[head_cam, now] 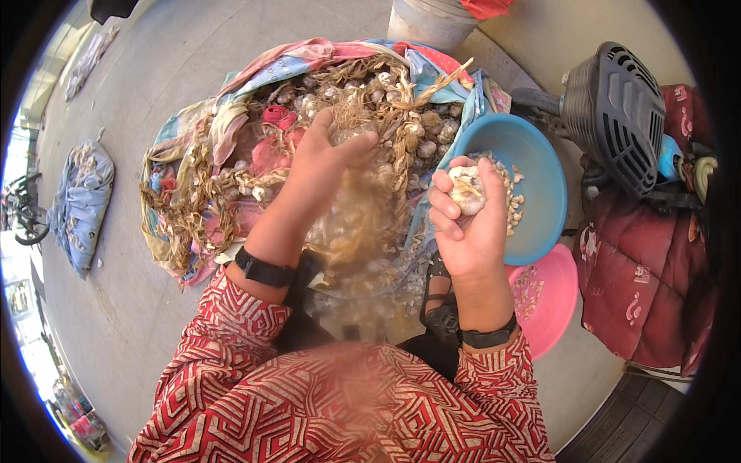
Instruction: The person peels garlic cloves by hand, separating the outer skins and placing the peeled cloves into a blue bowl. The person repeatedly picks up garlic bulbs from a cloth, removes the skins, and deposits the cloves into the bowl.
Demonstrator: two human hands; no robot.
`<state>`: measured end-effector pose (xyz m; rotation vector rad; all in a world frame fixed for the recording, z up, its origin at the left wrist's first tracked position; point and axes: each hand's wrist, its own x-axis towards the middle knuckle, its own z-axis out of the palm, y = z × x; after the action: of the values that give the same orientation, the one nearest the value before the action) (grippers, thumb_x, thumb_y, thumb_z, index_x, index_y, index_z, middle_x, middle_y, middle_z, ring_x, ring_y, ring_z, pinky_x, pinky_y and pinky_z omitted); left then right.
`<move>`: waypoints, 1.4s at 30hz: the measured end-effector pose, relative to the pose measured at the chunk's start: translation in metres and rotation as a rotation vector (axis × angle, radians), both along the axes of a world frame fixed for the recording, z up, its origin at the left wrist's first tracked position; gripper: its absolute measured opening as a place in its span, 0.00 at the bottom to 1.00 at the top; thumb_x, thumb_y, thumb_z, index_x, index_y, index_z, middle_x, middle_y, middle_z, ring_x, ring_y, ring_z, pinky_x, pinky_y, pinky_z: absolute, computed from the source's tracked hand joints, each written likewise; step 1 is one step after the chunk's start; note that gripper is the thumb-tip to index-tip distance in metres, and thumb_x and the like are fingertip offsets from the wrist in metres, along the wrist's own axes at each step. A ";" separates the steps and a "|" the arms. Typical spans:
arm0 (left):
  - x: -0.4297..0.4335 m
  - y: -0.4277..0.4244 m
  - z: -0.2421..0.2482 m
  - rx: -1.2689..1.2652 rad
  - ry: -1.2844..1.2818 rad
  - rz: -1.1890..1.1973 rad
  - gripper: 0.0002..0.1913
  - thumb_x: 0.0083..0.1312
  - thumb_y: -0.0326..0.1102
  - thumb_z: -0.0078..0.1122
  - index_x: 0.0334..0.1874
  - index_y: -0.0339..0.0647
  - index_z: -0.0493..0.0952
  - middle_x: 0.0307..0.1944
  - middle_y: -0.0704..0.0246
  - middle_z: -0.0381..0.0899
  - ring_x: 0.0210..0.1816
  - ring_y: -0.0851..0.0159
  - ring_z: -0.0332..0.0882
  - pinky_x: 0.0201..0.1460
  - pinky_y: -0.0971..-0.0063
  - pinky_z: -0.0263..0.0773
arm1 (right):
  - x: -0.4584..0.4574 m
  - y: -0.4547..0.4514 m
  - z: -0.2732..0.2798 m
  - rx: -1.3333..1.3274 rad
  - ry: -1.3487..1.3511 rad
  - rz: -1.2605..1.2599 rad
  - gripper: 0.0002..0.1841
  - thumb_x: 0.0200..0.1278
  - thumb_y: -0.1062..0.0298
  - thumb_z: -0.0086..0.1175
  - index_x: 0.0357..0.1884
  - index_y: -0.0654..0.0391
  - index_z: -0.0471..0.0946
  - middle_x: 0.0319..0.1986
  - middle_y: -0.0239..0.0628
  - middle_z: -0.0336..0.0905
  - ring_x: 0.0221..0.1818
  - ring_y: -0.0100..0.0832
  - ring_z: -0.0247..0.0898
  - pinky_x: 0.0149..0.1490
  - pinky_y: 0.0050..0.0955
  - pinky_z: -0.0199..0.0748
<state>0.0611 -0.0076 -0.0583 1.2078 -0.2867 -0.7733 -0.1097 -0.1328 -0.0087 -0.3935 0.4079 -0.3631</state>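
Observation:
A whole garlic bulb (466,190) with pale, papery skin sits in the curled fingers of my right hand (477,226), thumb along its side. That hand is just in front of a blue plastic basin (541,185), which has loose garlic cloves (513,205) along its near side. My left hand (330,153) reaches over a heap of dried garlic (425,147) with braided stalks, its thumb and forefinger spread. A pale, rooty bulb shows between them, but blur and the hand's angle hide whether it is gripped. A patterned cloth (249,75) surrounds the heap.
A pink basin (558,301) with cloves stands beside the blue one. Red netting (272,153) lies in the heap. At right are a black plastic basket (616,121) and a maroon padded cover (637,278). A white bucket (425,26) stands behind; a blue sack (87,197) lies left.

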 end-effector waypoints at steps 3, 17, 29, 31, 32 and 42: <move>0.001 -0.002 0.000 0.104 -0.023 0.034 0.42 0.66 0.35 0.66 0.73 0.22 0.50 0.51 0.57 0.78 0.44 0.67 0.81 0.43 0.75 0.78 | 0.002 -0.001 0.001 0.025 0.098 0.030 0.19 0.77 0.54 0.45 0.49 0.63 0.73 0.38 0.43 0.70 0.31 0.27 0.68 0.25 0.17 0.65; 0.007 0.000 0.011 0.115 0.079 0.183 0.24 0.74 0.38 0.56 0.66 0.34 0.64 0.57 0.58 0.75 0.55 0.62 0.78 0.54 0.65 0.78 | 0.003 0.014 0.003 -0.278 0.219 0.035 0.19 0.76 0.59 0.50 0.58 0.64 0.70 0.47 0.47 0.78 0.47 0.35 0.78 0.50 0.29 0.80; -0.044 -0.004 0.035 -0.226 -0.104 -0.480 0.35 0.65 0.41 0.68 0.71 0.36 0.64 0.62 0.63 0.72 0.63 0.67 0.69 0.65 0.71 0.68 | 0.009 0.028 0.003 -0.426 0.151 0.030 0.19 0.80 0.61 0.40 0.62 0.63 0.65 0.54 0.45 0.73 0.53 0.35 0.76 0.57 0.33 0.77; -0.049 -0.008 0.035 -0.211 -0.190 -0.420 0.34 0.62 0.36 0.71 0.69 0.35 0.66 0.60 0.62 0.74 0.60 0.69 0.71 0.63 0.73 0.70 | 0.009 0.030 0.002 -0.436 0.107 0.000 0.19 0.80 0.61 0.39 0.62 0.63 0.65 0.55 0.43 0.72 0.55 0.34 0.74 0.59 0.33 0.75; -0.050 -0.009 0.034 -0.173 -0.291 -0.390 0.34 0.62 0.35 0.70 0.69 0.34 0.66 0.59 0.63 0.75 0.59 0.70 0.72 0.62 0.74 0.70 | 0.009 0.032 0.001 -0.424 0.141 -0.017 0.19 0.80 0.61 0.39 0.62 0.63 0.65 0.55 0.42 0.72 0.56 0.34 0.73 0.60 0.33 0.75; -0.059 -0.003 0.038 -0.085 -0.486 -0.405 0.31 0.66 0.35 0.67 0.69 0.36 0.67 0.58 0.66 0.77 0.55 0.71 0.75 0.58 0.77 0.73 | 0.007 0.035 -0.008 -0.343 0.100 -0.108 0.19 0.81 0.59 0.37 0.60 0.63 0.67 0.51 0.40 0.73 0.54 0.31 0.73 0.60 0.31 0.75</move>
<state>0.0025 -0.0104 -0.0208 1.2627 -0.9771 -0.7937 -0.1029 -0.0974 -0.0168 -0.7284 0.4662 -0.5223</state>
